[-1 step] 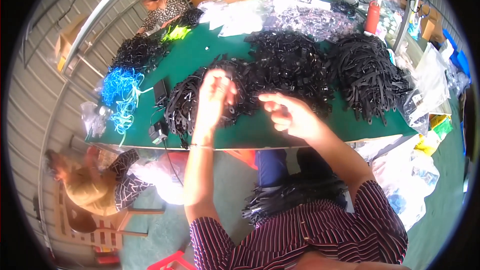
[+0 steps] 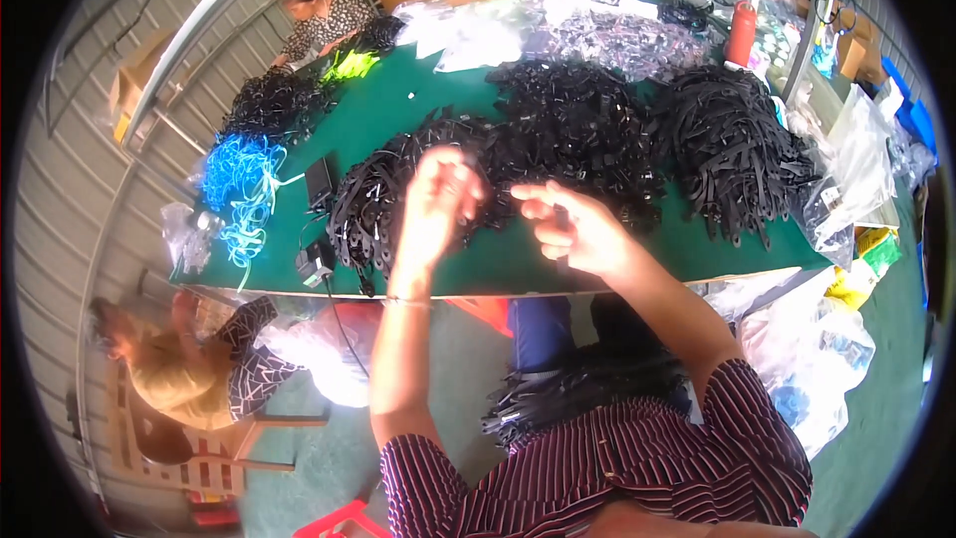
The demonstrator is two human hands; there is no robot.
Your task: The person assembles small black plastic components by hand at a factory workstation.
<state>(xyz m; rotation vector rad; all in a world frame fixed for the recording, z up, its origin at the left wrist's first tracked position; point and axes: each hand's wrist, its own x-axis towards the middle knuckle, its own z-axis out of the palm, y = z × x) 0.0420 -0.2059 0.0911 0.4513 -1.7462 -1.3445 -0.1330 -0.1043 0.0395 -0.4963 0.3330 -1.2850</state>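
Note:
My left hand (image 2: 439, 194) is raised over the near edge of a heap of black straps (image 2: 373, 201), its fingers curled inward. Facing it, a short gap to the right, my right hand (image 2: 570, 226) has its index finger reaching left and the other fingers bent. Anything pinched in either hand is lost against the dark straps behind. Behind both hands spreads a larger pile of black straps with small fittings (image 2: 588, 130). A bundle of flat black straps (image 2: 732, 154) lies farther right. More black straps (image 2: 588, 389) rest across my lap.
Blue cords (image 2: 242, 174) and a black adapter (image 2: 317, 261) with a cable lie left on the green table (image 2: 398, 100). Clear plastic bags (image 2: 617, 35) and a red bottle (image 2: 742, 35) stand along the far side. Other people sit at the far side and at the left.
My left hand has shifted slightly right and down, closer to my right hand. My right hand has moved a little to the left. The piles look the same.

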